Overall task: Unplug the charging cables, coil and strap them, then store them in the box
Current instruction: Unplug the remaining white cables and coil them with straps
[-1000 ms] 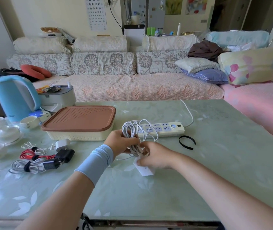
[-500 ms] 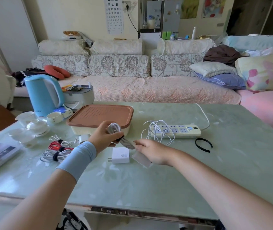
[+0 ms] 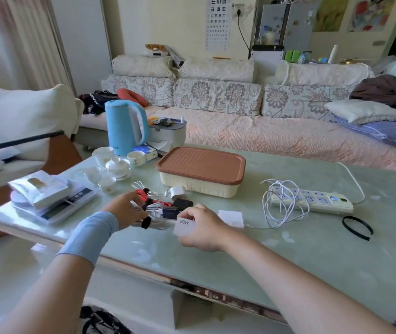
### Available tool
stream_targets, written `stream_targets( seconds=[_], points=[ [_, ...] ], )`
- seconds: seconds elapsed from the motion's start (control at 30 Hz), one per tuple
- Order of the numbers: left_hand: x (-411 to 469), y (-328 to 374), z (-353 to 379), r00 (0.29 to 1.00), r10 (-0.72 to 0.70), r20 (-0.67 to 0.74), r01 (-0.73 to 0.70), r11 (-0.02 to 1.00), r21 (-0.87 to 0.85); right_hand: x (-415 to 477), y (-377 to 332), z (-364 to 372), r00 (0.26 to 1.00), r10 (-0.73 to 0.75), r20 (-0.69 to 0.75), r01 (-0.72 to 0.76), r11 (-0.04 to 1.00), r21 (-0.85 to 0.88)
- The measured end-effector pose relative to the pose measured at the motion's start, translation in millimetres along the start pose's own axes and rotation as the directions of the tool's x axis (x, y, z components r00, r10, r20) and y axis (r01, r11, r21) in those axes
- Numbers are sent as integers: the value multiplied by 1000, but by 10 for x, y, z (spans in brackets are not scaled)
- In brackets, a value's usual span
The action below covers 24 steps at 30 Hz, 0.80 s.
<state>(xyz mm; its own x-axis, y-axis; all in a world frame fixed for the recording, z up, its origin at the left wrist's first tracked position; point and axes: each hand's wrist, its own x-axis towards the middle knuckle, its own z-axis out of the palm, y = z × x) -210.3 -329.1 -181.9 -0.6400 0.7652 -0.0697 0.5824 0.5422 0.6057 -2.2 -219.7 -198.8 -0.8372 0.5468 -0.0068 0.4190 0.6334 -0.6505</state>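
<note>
1. Right grip [image 3: 204, 229] pinches the 90W charger [image 3: 184, 229]; left grip [image 3: 127, 209] rests on strapped coils [image 3: 155, 222], grasp unclear.
2. Loose white cable [image 3: 285, 201] lies right of right grip, nearer it; closed box [image 3: 197, 186] beyond both.

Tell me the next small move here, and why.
Probably set the 90W charger down beside the strapped coils, where the left hand is. The right hand pinches it, the box still has its lid on, and a loose white cable lies uncoiled at the power strip with a black strap nearby, so both hands will be needed.
</note>
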Motion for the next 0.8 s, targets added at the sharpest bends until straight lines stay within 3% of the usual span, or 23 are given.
stream_targets(
  seconds=[0.1,0.17,0.27,0.4,0.57,0.7,0.8],
  points=[
    [28,-240,-67,999,-40,2,39,984,172,152,-107,203,999,-43,13,44,998,-42],
    [13,-278,-76,1000,23,-2,-21,948,318,227,-142,298,998,-53,-16,52,997,-58],
    [-42,-236,-53,995,89,55,-103,916,389,278,-153,350,996,-44,-74,41,998,-37],
    [-71,-174,-68,993,120,16,-107,807,580,233,-97,338,990,-60,-127,56,998,-31],
    [-75,65,14,932,351,-88,-160,620,768,199,-73,292,991,-65,-118,53,994,-97],
    [-79,143,41,984,173,-33,-79,603,794,193,-79,295,998,-61,2,61,991,-118],
    [-132,241,73,981,188,-48,-84,636,767,192,-82,262,996,-69,56,79,972,-220]
  ],
)
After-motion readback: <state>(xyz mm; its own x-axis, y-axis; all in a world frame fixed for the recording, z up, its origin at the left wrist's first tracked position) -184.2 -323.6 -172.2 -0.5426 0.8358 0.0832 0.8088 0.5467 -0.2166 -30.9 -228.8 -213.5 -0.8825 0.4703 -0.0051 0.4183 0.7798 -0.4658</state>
